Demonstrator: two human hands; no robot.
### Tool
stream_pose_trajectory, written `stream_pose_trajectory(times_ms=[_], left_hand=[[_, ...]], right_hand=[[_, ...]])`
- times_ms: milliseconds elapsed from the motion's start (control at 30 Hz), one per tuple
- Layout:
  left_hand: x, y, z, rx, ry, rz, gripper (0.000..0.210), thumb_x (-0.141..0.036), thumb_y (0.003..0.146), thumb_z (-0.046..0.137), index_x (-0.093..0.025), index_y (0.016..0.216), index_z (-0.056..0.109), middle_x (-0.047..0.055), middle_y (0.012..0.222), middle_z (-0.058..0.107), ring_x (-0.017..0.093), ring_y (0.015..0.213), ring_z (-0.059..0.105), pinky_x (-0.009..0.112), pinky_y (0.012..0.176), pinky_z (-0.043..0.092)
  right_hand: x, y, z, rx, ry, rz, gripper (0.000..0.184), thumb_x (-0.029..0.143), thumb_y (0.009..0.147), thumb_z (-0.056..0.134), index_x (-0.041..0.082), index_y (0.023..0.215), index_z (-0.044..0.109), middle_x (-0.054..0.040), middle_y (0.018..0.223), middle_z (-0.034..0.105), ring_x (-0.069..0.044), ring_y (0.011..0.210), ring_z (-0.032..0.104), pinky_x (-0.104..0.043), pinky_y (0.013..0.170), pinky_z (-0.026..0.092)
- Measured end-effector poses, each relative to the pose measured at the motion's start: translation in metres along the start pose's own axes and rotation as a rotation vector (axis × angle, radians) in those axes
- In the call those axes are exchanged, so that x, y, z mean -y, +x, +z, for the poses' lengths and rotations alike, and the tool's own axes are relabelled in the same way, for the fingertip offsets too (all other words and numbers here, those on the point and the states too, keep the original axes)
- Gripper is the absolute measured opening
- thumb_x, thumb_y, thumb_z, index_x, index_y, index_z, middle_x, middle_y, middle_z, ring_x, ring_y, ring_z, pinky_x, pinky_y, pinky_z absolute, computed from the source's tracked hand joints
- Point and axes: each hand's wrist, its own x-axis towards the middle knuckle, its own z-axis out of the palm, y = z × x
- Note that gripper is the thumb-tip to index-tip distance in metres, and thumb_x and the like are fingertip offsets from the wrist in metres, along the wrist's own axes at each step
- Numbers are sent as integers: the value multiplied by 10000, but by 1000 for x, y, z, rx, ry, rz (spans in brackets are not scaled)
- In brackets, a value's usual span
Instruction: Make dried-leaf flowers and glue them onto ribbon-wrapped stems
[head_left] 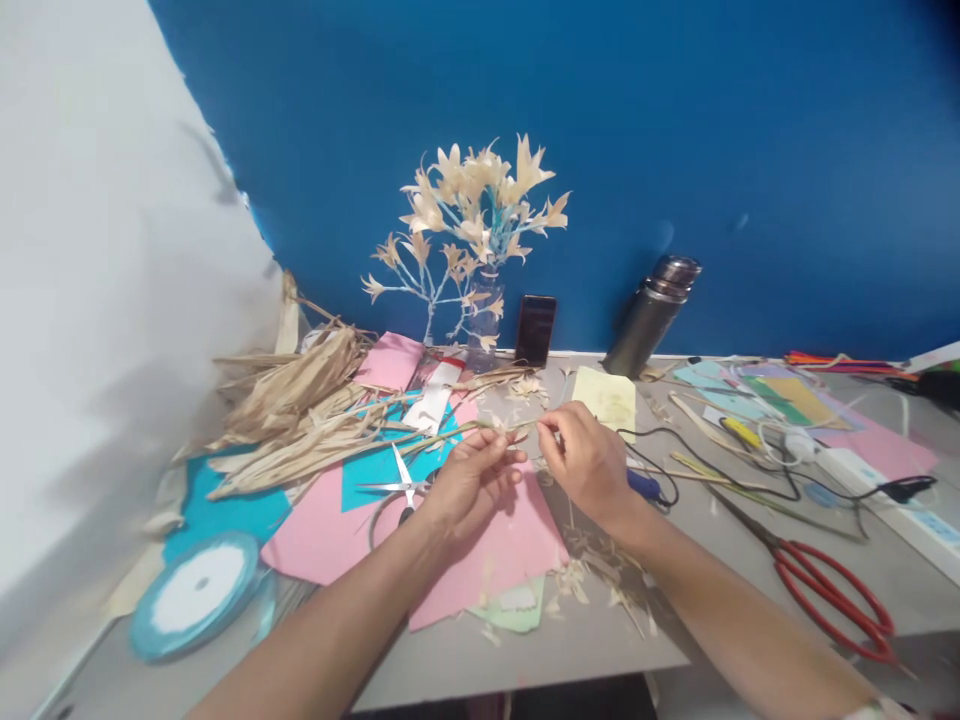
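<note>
Above the pink paper (pixel 322 540), my left hand (pixel 476 480) has thumb and forefinger pinched on a thin strip of dried plant (pixel 523 430), the other fingers curled loosely. My right hand (pixel 585 455) is closed in a pinch at the strip's right end, close to the left fingertips. The strip is very thin, and its exact kind is hard to make out. Open small scissors (pixel 405 486) lie just left of my left hand, their handles partly hidden by my wrist. A blue-handled tool (pixel 643 485) shows behind my right wrist.
Dried husks (pixel 300 400) are heaped at the left, beside a blue ribbon spool (pixel 196 597). Pale husk flowers (pixel 480 195), a phone (pixel 535 330) and a flask (pixel 652 315) stand by the wall. Red-handled scissors (pixel 832 600), cords and a power strip (pixel 892 510) lie at right.
</note>
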Motion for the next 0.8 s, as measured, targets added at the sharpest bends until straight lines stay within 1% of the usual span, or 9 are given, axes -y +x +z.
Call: stream_pose_trajectory(times_ms=[67,133,233,367,467,533,567,700,800], left_hand=[[3,1,-3,24,97,9,312,-254,674,871,-149,791,601,63,821,719,153,609,660,246,464,556],[7,4,-5,26,207,20,339,-304,646,882,-143,750,602,57,712,702,154,533,621,254,391,528],[11,8,-7,-20,288,53,363,-340,608,891,-130,708,613,41,611,672,141,484,584,257,375,522],[10,9,-5,-68,271,81,346,-336,596,882,-131,712,629,14,564,646,125,459,548,239,357,491],[7,6,-1,-98,292,88,331,-327,591,880,-127,697,637,14,557,645,114,453,548,220,369,476],[6,5,2,-93,319,82,332,-333,593,878,-120,671,636,16,544,641,98,426,528,210,368,463],[6,4,3,-84,328,78,331,-334,598,877,-117,666,636,18,543,641,93,419,522,208,370,462],[8,4,1,-50,289,61,327,-342,623,868,-132,690,626,21,566,652,116,434,541,235,365,479],[9,5,-2,-35,264,59,301,-345,672,842,-130,731,639,4,546,625,106,401,509,231,343,457]], right_hand=[[0,-2,1,12,-22,11,135,149,923,557,201,811,611,-22,747,647,-154,640,587,-272,588,375],[0,-5,3,34,16,57,137,141,903,569,205,788,607,-19,738,645,-156,640,586,-271,579,368],[0,-7,5,85,163,160,146,144,890,565,208,764,603,-16,738,640,-154,656,591,-263,599,385],[0,-9,6,139,398,346,115,166,875,548,199,825,646,-18,783,649,-145,639,576,-266,634,427],[-1,-10,6,266,586,486,120,207,835,587,186,916,673,-19,820,682,-137,591,571,-261,580,431],[0,-10,7,364,716,540,116,257,830,613,184,900,671,-8,772,686,-138,568,571,-255,552,427],[0,-10,8,385,765,557,111,277,835,617,183,866,669,-4,742,683,-142,575,577,-254,555,432],[1,-10,9,346,850,613,152,286,849,624,181,751,673,-3,696,684,-154,632,599,-257,608,455],[-1,-10,8,328,916,636,142,291,854,638,181,780,691,-3,717,695,-149,630,600,-253,597,454]])
